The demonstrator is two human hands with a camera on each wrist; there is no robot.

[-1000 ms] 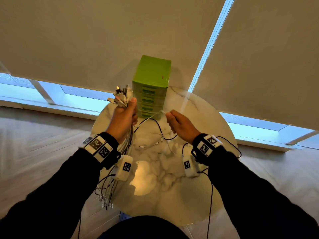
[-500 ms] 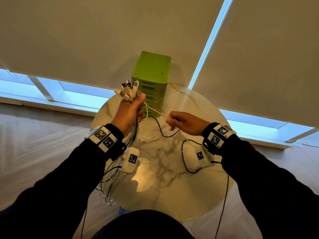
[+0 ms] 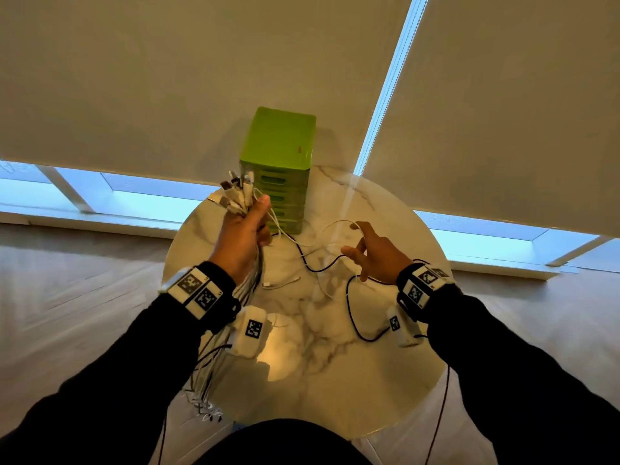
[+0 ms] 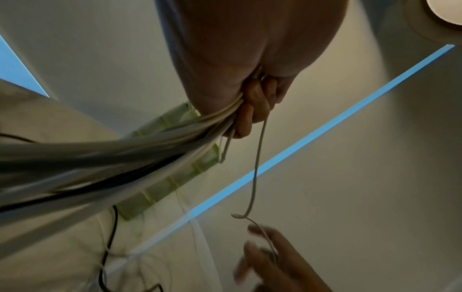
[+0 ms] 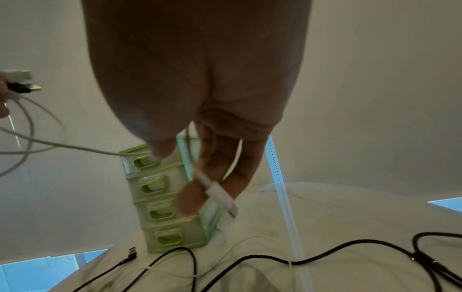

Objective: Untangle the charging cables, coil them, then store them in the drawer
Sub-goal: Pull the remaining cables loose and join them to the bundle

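My left hand (image 3: 250, 229) is raised over the round marble table (image 3: 339, 391) and grips a thick bundle of charging cables (image 3: 235, 196), plugs pointing up, tails hanging past the table's near edge. The left wrist view shows its fingers (image 4: 250, 110) curled round the bundle (image 4: 125, 154). One thin white cable (image 3: 335, 224) runs from that fist to my right hand (image 3: 360, 245), whose fingers are spread. The cable's plug end (image 5: 220, 194) lies across those straight fingers (image 5: 240, 170). The green drawer unit (image 3: 278, 156) stands at the table's far edge, all drawers closed.
A black cable (image 3: 318, 268) snakes across the tabletop between my hands, seen close in the right wrist view (image 5: 275, 258). A short white cable (image 3: 281, 282) lies near the middle. Roller blinds (image 3: 167, 78) and a low window strip (image 3: 134, 203) stand behind the table.
My right hand has gone from pinching the white cable to spread fingers and has moved right. The left hand with the bundle has risen slightly.
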